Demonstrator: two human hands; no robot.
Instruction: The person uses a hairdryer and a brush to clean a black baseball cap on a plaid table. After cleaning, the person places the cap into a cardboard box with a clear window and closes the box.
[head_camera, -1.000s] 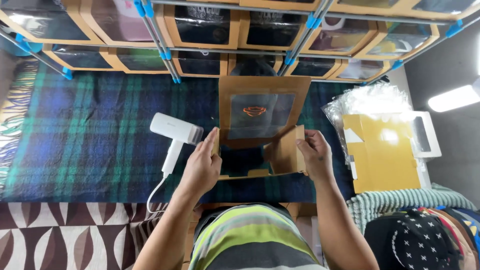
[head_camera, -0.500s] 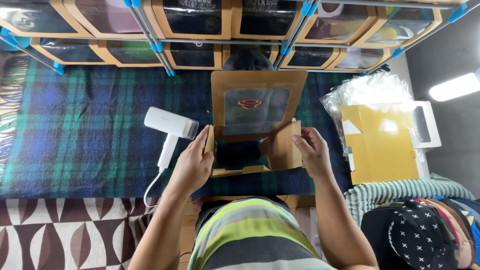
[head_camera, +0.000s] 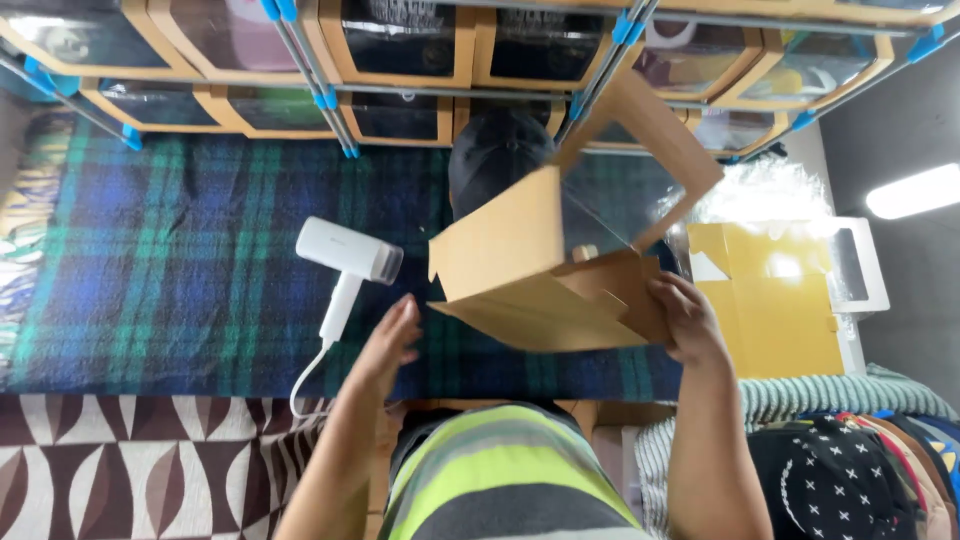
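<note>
My right hand (head_camera: 685, 322) grips the lower right flap of a brown cardboard box (head_camera: 520, 270) with a clear window lid (head_camera: 620, 190). The box is lifted and tilted to the right above the plaid blanket (head_camera: 180, 270). A black cap (head_camera: 500, 150) lies on the blanket just behind the box. My left hand (head_camera: 385, 345) hovers with fingers apart below the box's left corner, holding nothing. A white hair dryer (head_camera: 345, 255) with its cord lies on the blanket just left of that hand.
Rows of windowed cardboard boxes on a rack (head_camera: 400, 40) line the far side. Yellow flat boxes (head_camera: 770, 300) and a clear plastic bag (head_camera: 770, 190) sit at the right. Several caps (head_camera: 850, 480) are stacked at the lower right. A patterned rug (head_camera: 120, 470) covers the lower left.
The box was lying flat under both hands; now my right hand has lifted and tilted it, uncovering the black cap. My left hand has let go of it.
</note>
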